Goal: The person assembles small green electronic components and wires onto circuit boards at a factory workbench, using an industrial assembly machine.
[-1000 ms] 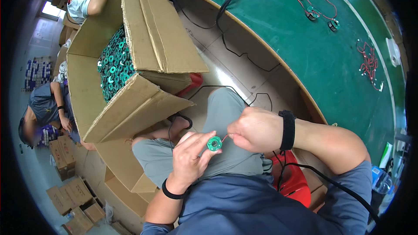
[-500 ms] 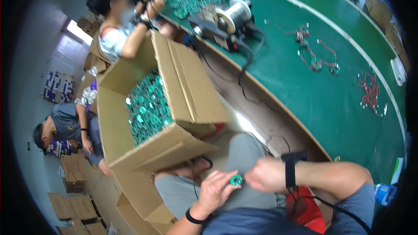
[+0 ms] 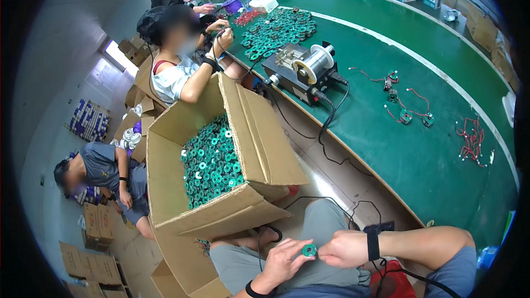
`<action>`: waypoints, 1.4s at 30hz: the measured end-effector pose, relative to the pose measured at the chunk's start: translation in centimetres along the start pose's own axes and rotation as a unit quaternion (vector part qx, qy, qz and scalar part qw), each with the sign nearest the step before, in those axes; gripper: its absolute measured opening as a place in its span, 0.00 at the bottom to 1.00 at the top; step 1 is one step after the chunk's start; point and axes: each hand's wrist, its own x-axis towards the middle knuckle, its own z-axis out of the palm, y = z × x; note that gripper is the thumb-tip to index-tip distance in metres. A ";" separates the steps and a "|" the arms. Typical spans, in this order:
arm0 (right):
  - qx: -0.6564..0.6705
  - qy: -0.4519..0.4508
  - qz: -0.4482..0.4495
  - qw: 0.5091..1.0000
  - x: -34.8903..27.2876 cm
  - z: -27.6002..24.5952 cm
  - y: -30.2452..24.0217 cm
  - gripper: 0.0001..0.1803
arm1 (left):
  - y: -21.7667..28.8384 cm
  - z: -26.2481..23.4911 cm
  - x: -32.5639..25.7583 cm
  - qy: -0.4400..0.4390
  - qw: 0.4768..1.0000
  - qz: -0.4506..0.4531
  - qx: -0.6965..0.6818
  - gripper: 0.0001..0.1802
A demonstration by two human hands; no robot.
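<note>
Left hand: my left hand (image 3: 284, 262) sits low in the near middle, over my lap, palm up; its fingers (image 3: 298, 245) curl around the small round green coil part (image 3: 309, 250) and pinch it from the left.
Right hand: my right hand (image 3: 345, 248) comes in from the right, a black wrist strap just behind it; its fingers are pressed together against the right edge of the same part.
Small green part: held between both hands, above my grey shorts, just near of the box.
Box: a large open brown cardboard box (image 3: 265, 149) stands to the far left of my hands, flaps up, filled with a heap of matching green round parts (image 3: 212, 163).
Worktop: the long green worktop (image 3: 441, 165) runs along the right, from near to far.
On the worktop: a black machine with a silver wire spool (image 3: 303, 69) stands far of the box, a black cable trailing off its edge; to its right lie small parts with red wires (image 3: 406, 102); farther off lies a spread of more green round parts (image 3: 279, 30).
Other people: one person in a white top (image 3: 176, 66) works at the far end of the worktop; another in a grey shirt (image 3: 102, 174) sits low at the far left.
</note>
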 end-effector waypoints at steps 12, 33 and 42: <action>0.017 -0.008 0.060 0.998 0.0 -1.0 1.1 0.12 | 0.8 -0.5 0.3 0.015 1.000 -0.005 0.023 0.23; 0.118 0.022 0.139 0.983 0.4 -1.9 0.9 0.12 | 0.8 -1.6 1.3 0.085 0.995 -0.034 0.039 0.21; 0.189 -0.007 0.152 0.970 0.2 0.0 1.8 0.17 | 0.9 -1.1 -0.6 0.073 0.996 0.005 0.058 0.23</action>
